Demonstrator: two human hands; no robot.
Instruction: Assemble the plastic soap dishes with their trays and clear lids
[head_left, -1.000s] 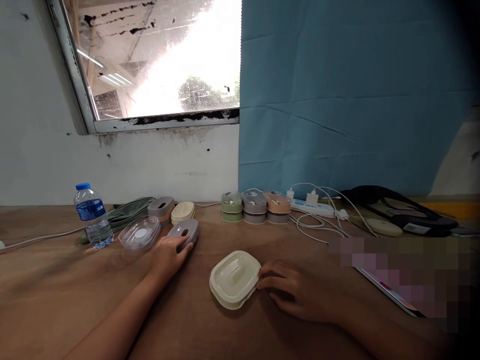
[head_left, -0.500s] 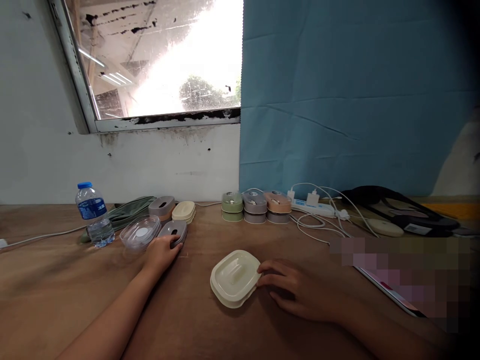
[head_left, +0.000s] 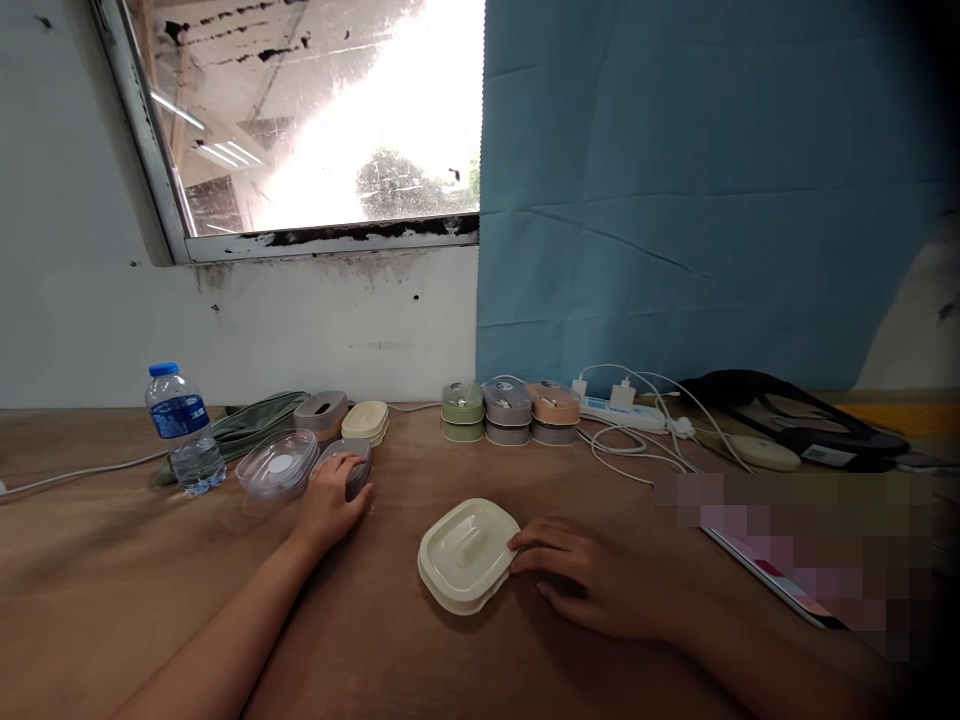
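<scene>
My left hand (head_left: 336,508) reaches over a grey oval-cornered box (head_left: 356,462), its fingers bent across the top and the thumb at the near right side. How firmly it grips is partly hidden. Beside that hand lies a clear plastic container (head_left: 279,464). In front of me a cream rounded container lid (head_left: 466,552) with a raised middle rests face up, apparently on a shallow piece of the same colour. My right hand (head_left: 581,578) touches its right edge with outstretched fingertips, the thumb apart and lower down.
Behind the left hand stand another grey box (head_left: 321,412), a cream box (head_left: 366,422), a green pouch (head_left: 259,425) and a water bottle (head_left: 182,430). Green, grey and orange lunch boxes (head_left: 507,412) line the wall. Cables, a power strip (head_left: 630,414) and a black bag (head_left: 795,420) lie right.
My left hand's fingers have shifted over the top of the grey box, covering its dark slot. The right hand and the cream lid stay nearly the same.
</scene>
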